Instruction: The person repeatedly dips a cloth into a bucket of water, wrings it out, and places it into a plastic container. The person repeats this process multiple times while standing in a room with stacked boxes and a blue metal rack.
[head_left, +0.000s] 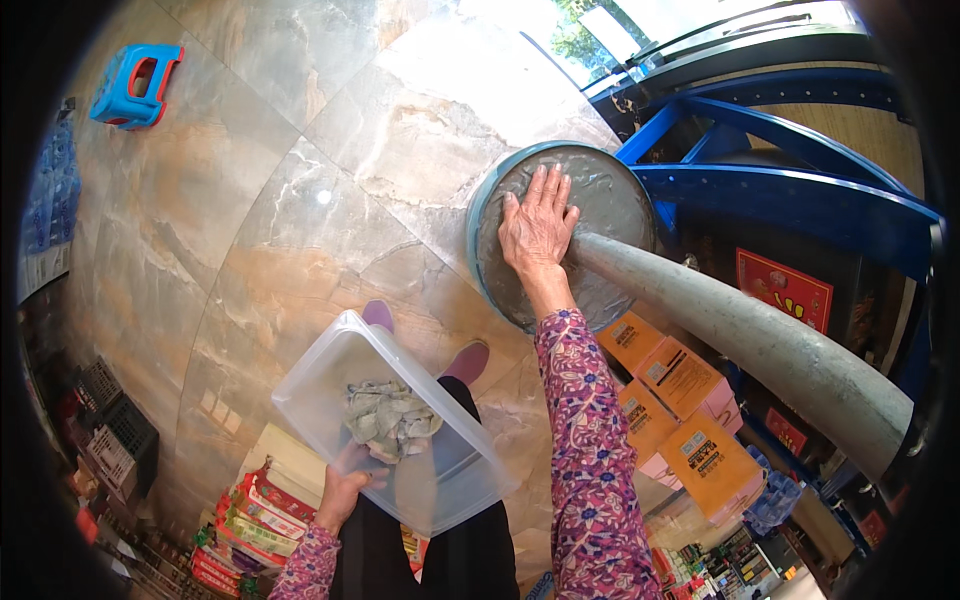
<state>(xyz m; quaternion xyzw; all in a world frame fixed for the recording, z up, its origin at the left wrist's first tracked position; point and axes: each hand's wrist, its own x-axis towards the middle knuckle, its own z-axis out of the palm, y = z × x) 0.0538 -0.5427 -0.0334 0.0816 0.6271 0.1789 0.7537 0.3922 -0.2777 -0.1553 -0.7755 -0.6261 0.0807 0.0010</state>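
Note:
My left hand (349, 484) grips the near wall of a translucent plastic bin (450, 495), which is tilted in front of my legs. A crumpled greyish-green cloth (391, 420) lies inside the bin. My right hand (537, 221) rests palm down, fingers slightly spread, on a round grey surface (615, 195) with a blue-green rim. It holds nothing that I can see; what is under the palm is hidden. A thick grey metal pole (735, 322) rises from that round base, just right of my right hand.
Orange-topped boxes (701, 457) stand below the pole. Blue metal framing (780, 195) is at the upper right. A blue and red plastic stool (135, 84) stands on the marbled tile floor at the upper left. Stacked packages (255, 517) and dark crates (124, 435) are at the lower left.

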